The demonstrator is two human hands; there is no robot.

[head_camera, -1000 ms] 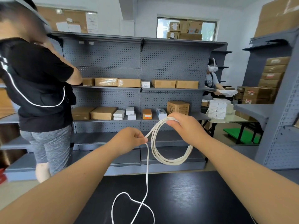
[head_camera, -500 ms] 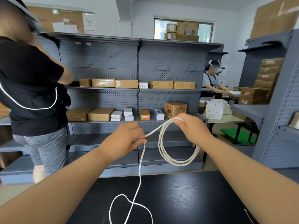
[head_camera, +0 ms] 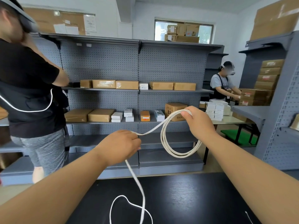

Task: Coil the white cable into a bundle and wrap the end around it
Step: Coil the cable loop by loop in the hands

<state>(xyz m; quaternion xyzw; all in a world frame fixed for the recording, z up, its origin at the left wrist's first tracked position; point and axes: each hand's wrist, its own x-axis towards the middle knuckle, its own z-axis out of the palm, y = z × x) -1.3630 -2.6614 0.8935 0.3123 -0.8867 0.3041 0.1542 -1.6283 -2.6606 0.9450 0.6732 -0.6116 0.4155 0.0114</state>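
My right hand [head_camera: 197,122] is raised in front of me, grip closed on the top of the white cable [head_camera: 178,155]. Several loops are pinched together between thumb and fingers, and the loops hang below the hand as a round coil in the air. One strand runs from the top of the coil down and left to my left hand [head_camera: 119,146]. Left grip is closed on that strand, fingers curled round it, lower than the right hand and a little apart from the coil. Below the left hand the rest of the cable drops to the black desk [head_camera: 186,199] and lies there in a loose loop near the bottom edge of the view. Its end is cut off by the frame, so I can't tell where it lies.

Behind the desk are grey pegboard shelves [head_camera: 139,62] with brown and white boxes [head_camera: 103,84] on them. A person in a black top [head_camera: 27,78] stands at the left by the shelves. A second person [head_camera: 221,84] is at the back right, hands on boxes.
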